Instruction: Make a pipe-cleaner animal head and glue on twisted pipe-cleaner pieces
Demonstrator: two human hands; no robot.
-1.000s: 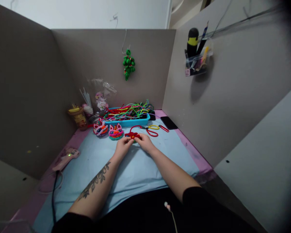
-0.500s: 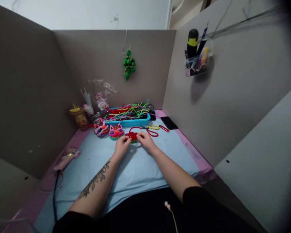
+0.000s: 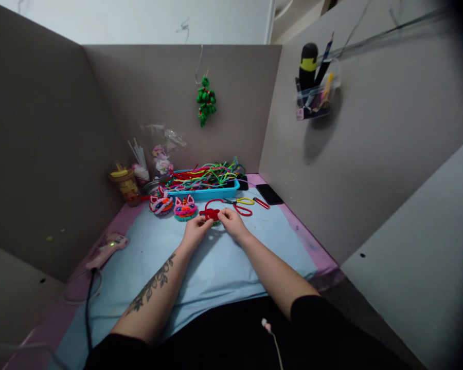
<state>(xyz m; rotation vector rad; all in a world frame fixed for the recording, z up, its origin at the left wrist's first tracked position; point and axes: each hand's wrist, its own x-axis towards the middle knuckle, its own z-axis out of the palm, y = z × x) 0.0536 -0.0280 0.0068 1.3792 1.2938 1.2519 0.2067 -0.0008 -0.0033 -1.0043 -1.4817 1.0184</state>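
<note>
Between my fingertips is a small red and green pipe-cleaner piece (image 3: 211, 214), partly hidden by my fingers. My left hand (image 3: 196, 229) pinches its near left side. On its right edge, my right hand (image 3: 232, 223) is closed in a pinch. A red pipe cleaner (image 3: 214, 201) curves up behind the piece. Left of my hands sit two finished-looking pipe-cleaner animal heads: a pink, orange and teal one (image 3: 185, 209) with ears and a horn, and a pink, white and orange one (image 3: 161, 204). Scissors (image 3: 244, 202) with yellow and red handles lie just beyond my right hand.
A blue tray (image 3: 204, 195) heaped with colourful pipe cleaners stands at the back. To its right are a black phone (image 3: 269, 195) and a red tool (image 3: 261, 203). A pink glue gun (image 3: 110, 248) lies at left, its cord running forward. Grey partitions (image 3: 177, 87) enclose the table.
My left fingertips have shifted slightly to the right along the near edge of the red piece. My right hand stays almost where it was.
</note>
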